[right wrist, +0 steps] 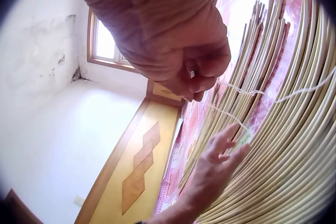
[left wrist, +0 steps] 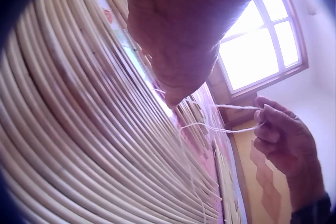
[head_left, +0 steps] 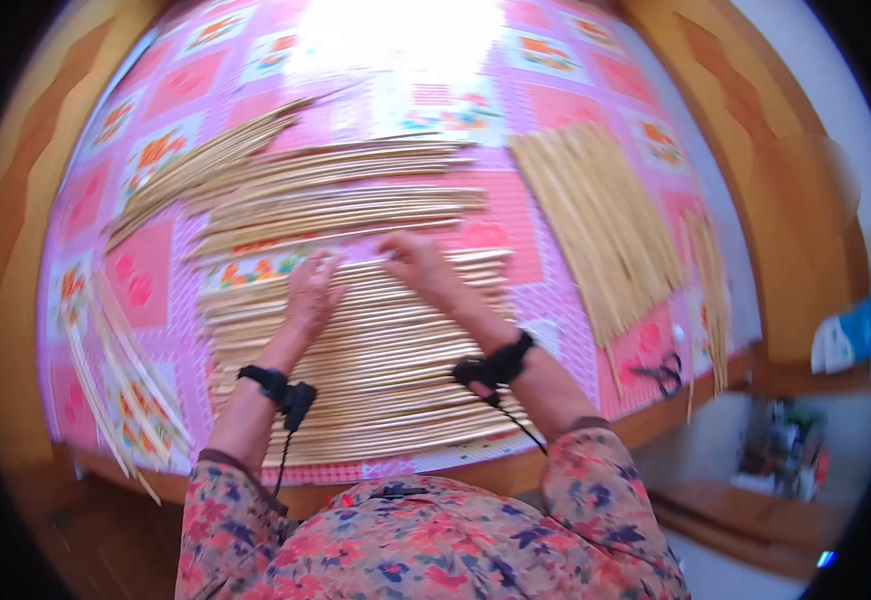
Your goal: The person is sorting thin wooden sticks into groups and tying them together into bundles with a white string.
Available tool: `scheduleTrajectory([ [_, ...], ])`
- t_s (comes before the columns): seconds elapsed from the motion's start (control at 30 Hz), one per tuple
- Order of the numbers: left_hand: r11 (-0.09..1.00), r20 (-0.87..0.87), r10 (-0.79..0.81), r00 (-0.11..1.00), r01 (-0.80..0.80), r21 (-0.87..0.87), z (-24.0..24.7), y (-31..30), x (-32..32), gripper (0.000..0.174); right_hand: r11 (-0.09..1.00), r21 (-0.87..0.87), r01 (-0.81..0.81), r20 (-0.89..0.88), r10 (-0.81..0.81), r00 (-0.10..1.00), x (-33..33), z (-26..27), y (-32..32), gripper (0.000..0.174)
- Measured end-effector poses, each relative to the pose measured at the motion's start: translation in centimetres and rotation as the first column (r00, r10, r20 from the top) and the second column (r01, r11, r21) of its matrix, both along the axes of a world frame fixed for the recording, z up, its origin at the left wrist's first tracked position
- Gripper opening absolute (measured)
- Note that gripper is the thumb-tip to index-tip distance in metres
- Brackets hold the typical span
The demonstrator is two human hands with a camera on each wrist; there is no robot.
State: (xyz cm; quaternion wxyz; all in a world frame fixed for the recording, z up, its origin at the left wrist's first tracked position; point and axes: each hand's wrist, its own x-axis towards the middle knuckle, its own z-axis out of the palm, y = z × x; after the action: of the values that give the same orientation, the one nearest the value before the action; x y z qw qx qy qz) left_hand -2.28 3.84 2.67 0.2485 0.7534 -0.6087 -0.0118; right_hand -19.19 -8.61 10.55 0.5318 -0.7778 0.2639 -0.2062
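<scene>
My right hand (head_left: 418, 266) pinches a white string (left wrist: 223, 107) between thumb and fingertips, above the far edge of a mat of thin straight stalks (head_left: 356, 350). Two strands of it run from those fingertips toward the mat, as the left wrist view shows. My left hand (right wrist: 210, 169) is beside the mat's far edge, thumb and fingers spread apart, fingertips close to the string. In the left wrist view the back of this hand (left wrist: 178, 29) hides most of its fingers. Another length of string (right wrist: 307, 90) lies across the stalks.
Loose stalk bundles (head_left: 346, 205) lie beyond the mat, with another slanting bundle (head_left: 211, 165) at the far left. A flat panel of stalks (head_left: 601, 225) and black-handled scissors (head_left: 664, 375) lie at right. Pale strips (head_left: 131, 370) lie at left on the patterned cloth (head_left: 171, 85).
</scene>
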Motion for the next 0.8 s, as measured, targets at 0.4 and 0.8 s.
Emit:
scheduleTrajectory([
  [0.4, 0.949, -0.731, 0.096, 0.676, 0.159, 0.272, 0.1, -1.0, 3.8, 0.019, 0.512, -0.777, 0.366, -0.024, -0.605, 0.796, -25.6, -4.0, -1.5, 0.029],
  [0.8, 0.961, -0.901, 0.057, 0.430, 0.221, 0.166, 3.5, -0.1, 1.6, 0.025, 0.613, -0.779, 0.131, -0.573, -0.781, 0.248, -55.4, -6.5, -1.8, 0.038],
])
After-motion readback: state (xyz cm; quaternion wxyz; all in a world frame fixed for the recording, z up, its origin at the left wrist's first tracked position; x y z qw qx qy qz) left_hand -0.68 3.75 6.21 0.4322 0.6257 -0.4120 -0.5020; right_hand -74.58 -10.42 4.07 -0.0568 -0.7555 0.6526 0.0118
